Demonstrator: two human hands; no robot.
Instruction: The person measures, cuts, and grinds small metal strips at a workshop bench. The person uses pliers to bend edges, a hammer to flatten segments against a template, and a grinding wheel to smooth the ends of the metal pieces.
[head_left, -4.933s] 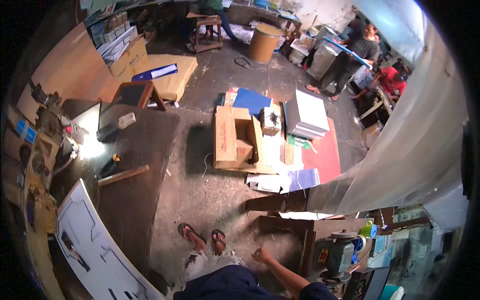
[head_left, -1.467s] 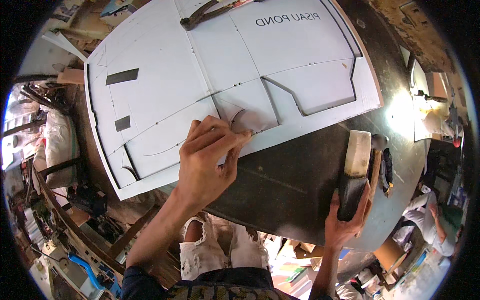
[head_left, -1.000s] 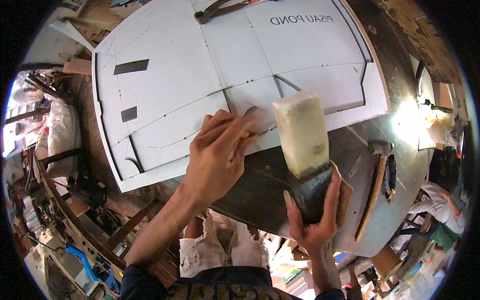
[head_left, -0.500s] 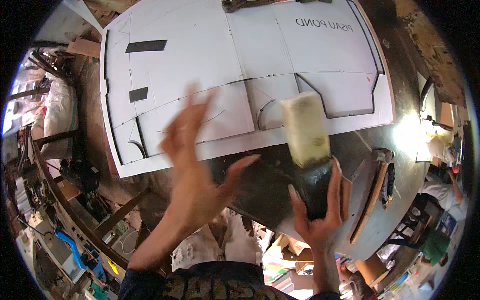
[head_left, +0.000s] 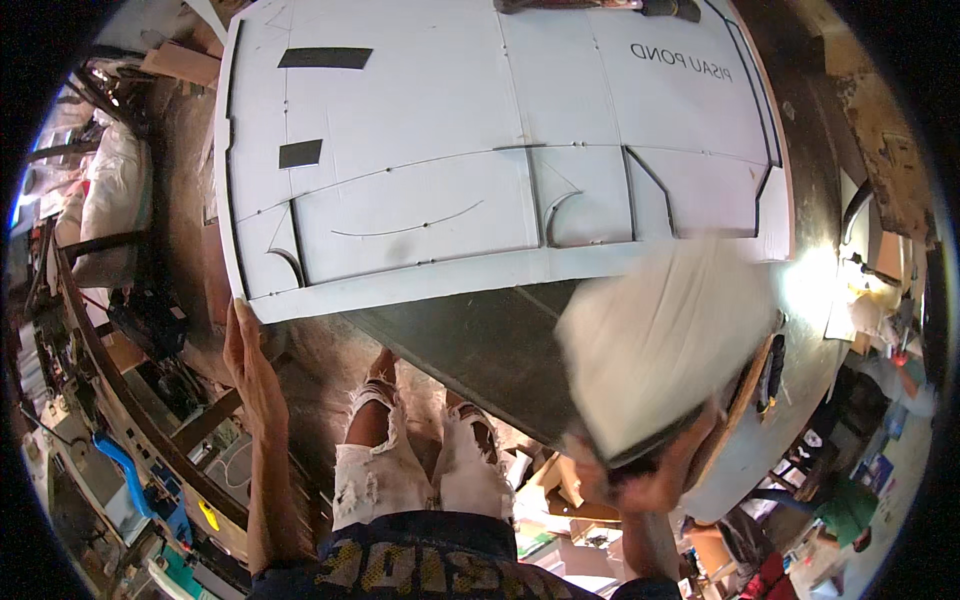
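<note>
A large white board [head_left: 400, 110] with black strips and thin curved lines lies flat on a dark table. At its near left corner is my left hand [head_left: 258, 375]. Its fingers are stretched out and their tips meet the board's edge; I cannot tell whether they press on it. Over the table on the right, my right hand [head_left: 665, 475] is closed around the dark lower end of a pale brush-like tool [head_left: 665, 350]. The tool's broad, streaked face is smeared by motion and covers part of the board's near right edge.
A wooden handle [head_left: 738, 415] and dark pliers-like tool [head_left: 770, 375] lie on the table [head_left: 480, 345] at right. Another handled tool [head_left: 600, 6] rests across the board's far edge. Cluttered shelving [head_left: 130, 400] stands left. Beyond the table, a person in green [head_left: 850, 515] is at right.
My left hand has moved from over the board to its near left corner. The tool in my right hand has turned, now showing its broad face. The board appears further right and up.
</note>
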